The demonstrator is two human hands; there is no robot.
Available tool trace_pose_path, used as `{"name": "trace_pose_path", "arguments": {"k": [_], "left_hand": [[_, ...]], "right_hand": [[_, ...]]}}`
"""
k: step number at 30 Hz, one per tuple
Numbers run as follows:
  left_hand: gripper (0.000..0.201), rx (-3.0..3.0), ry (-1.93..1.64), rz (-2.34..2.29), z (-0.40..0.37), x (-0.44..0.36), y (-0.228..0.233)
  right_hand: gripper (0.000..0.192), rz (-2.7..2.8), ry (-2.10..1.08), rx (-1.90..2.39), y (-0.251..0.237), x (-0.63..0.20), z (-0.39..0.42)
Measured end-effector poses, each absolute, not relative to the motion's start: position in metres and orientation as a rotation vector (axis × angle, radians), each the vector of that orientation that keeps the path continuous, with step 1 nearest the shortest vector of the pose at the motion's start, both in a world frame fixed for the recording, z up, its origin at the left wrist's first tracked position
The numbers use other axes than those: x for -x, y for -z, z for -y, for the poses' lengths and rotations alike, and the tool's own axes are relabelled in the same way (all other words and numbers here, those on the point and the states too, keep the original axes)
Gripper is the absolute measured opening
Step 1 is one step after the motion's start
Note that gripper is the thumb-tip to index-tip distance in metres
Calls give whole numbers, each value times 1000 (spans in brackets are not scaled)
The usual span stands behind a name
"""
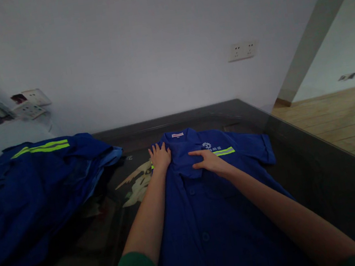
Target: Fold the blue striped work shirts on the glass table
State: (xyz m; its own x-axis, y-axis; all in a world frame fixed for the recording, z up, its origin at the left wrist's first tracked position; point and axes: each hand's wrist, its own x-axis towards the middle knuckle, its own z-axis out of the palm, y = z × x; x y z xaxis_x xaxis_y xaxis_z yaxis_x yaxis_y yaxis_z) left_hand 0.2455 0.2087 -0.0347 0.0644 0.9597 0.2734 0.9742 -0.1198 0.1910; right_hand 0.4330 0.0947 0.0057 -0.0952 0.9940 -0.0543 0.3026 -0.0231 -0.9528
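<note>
A: Blue short-sleeved work shirt with yellow-green reflective chest stripe [204, 200]: spread flat, front up, buttoned, collar toward the wall, on dark glossy surface [319, 165].
B: Left hand [160, 157]?
A: Palm down on the shirt's left shoulder area beside the collar, fingers [156, 148] slightly spread, flat, clamped on nothing.
B: Right hand [208, 160]?
A: Flat on the chest just below the collar, fingers extended and close together, pointing left, gripping nothing. White printed logo [206, 146] just beyond it.
B: Surroundings?
A: Heap of rumpled blue work garments with yellow-green stripes [38, 185] on the left, well apart from the flat shirt. Pale pattern [138, 183] visible on the surface between heap and shirt. White wall socket plate [242, 50] on the pale wall behind; wooden floor [345, 121] at right.
</note>
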Motion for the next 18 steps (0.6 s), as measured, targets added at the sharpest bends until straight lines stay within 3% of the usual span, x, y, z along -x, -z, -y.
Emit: {"name": "trace_pose_path", "arguments": {"k": [3, 6, 9, 12, 18], "left_hand": [[46, 2410, 656, 1865, -211, -246, 30], [42, 2548, 760, 1719, -212, -249, 28], [38, 2659, 653, 1667, -213, -251, 30], [41, 2706, 479, 1676, -213, -252, 33], [56, 2423, 481, 1986, -208, -253, 33]], "right_hand": [[55, 1581, -1207, 1403, -18, -438, -92], [31, 1732, -1187, 1559, -26, -447, -91], [17, 1829, -743, 1835, -26, -453, -93], [23, 1908, -235, 1782, -16, -452, -97], [50, 2230, -225, 1775, 15, -449, -96]]}}
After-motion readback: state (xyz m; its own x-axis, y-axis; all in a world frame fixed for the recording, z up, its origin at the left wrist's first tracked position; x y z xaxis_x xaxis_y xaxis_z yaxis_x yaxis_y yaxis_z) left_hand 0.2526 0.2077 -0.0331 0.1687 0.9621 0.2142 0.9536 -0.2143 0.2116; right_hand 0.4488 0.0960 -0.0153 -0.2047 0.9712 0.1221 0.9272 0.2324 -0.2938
